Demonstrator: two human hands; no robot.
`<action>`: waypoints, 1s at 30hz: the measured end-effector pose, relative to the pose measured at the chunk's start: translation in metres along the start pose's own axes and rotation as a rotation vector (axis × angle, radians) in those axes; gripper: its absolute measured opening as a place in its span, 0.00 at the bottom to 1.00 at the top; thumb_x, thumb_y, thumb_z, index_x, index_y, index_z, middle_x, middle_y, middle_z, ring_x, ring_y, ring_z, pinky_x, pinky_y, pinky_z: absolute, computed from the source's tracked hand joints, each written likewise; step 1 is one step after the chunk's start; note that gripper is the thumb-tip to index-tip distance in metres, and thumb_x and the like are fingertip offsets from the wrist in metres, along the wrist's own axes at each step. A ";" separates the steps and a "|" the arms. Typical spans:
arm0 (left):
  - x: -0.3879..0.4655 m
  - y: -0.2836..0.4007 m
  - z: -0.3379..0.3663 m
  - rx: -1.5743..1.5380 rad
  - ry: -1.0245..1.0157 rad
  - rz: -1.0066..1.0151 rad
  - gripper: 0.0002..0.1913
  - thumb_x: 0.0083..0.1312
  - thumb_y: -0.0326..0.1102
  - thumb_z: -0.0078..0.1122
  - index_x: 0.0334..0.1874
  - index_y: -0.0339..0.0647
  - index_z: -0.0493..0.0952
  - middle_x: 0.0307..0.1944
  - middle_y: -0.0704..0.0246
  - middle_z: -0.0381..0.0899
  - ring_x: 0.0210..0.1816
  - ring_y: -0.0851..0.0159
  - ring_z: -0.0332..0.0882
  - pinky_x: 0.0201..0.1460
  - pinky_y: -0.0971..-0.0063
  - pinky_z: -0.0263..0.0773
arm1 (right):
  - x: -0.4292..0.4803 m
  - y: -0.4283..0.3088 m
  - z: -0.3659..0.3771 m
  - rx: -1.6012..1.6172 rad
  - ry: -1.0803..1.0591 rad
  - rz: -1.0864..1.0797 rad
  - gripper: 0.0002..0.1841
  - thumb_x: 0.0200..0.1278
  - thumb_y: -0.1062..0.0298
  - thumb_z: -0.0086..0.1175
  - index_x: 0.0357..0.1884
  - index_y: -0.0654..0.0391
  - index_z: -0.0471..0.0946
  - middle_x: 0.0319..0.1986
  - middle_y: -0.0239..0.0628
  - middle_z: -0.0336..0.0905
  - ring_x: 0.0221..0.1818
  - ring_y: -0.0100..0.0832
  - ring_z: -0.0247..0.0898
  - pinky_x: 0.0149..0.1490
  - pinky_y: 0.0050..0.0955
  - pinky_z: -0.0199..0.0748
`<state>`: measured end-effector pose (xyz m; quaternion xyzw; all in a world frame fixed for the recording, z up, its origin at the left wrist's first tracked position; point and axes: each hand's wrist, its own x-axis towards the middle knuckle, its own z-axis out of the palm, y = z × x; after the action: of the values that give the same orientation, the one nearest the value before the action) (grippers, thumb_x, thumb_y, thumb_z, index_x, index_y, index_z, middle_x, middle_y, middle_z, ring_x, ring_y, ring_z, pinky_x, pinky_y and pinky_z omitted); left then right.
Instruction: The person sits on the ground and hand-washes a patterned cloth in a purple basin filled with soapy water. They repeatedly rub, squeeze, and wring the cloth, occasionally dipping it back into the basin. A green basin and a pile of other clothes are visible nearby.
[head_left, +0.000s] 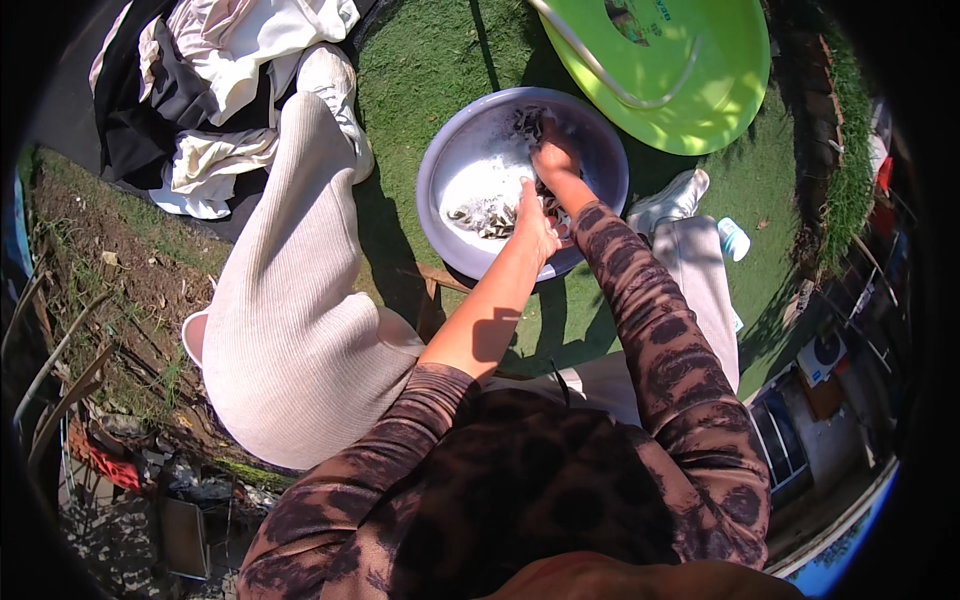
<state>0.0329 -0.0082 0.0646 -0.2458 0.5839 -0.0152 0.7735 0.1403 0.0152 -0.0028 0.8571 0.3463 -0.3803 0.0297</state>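
Note:
A round grey-purple plastic basin (431, 180) stands on green artificial turf in front of me, with white suds in it. A dark-and-white patterned cloth (491, 217) lies wet in the suds, and part of it reaches towards the basin's far side. My left hand (538, 225) is over the near part of the basin, at the cloth, with the thumb raised. My right hand (556, 154) is farther in, its fingers curled down against the dark cloth near the far wall; what the fingers hold is partly hidden.
A bright green plastic tub (705, 97) with a pale hose (600, 71) across it stands at the upper right. Heaped clothes (225, 67) lie at the upper left. A white-and-teal container (733, 239) lies beside my right shoe (671, 199). My knees flank the basin.

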 end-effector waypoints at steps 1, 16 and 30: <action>-0.002 0.003 -0.002 -0.036 -0.196 -0.051 0.51 0.63 0.81 0.39 0.79 0.50 0.53 0.78 0.55 0.52 0.74 0.40 0.54 0.66 0.22 0.49 | -0.006 0.001 0.002 0.130 -0.037 0.172 0.27 0.61 0.58 0.61 0.61 0.54 0.70 0.52 0.56 0.77 0.50 0.59 0.77 0.55 0.48 0.75; -0.003 0.006 -0.015 0.037 -0.197 0.370 0.30 0.74 0.61 0.47 0.65 0.42 0.69 0.53 0.62 0.77 0.51 0.58 0.78 0.57 0.54 0.74 | -0.120 -0.063 -0.063 0.170 0.332 -0.017 0.22 0.66 0.50 0.55 0.30 0.62 0.82 0.35 0.52 0.83 0.43 0.55 0.77 0.50 0.49 0.70; -0.003 0.046 -0.007 -0.020 0.028 0.710 0.36 0.74 0.59 0.50 0.73 0.40 0.55 0.67 0.59 0.66 0.64 0.59 0.69 0.66 0.64 0.67 | -0.072 0.015 0.012 0.361 0.668 0.128 0.19 0.67 0.62 0.57 0.57 0.52 0.69 0.53 0.55 0.70 0.51 0.61 0.72 0.52 0.55 0.72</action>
<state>0.0138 0.0308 0.0480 -0.0348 0.6438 0.2569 0.7200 0.1080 -0.0408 0.0341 0.9451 0.2100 -0.1325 -0.2124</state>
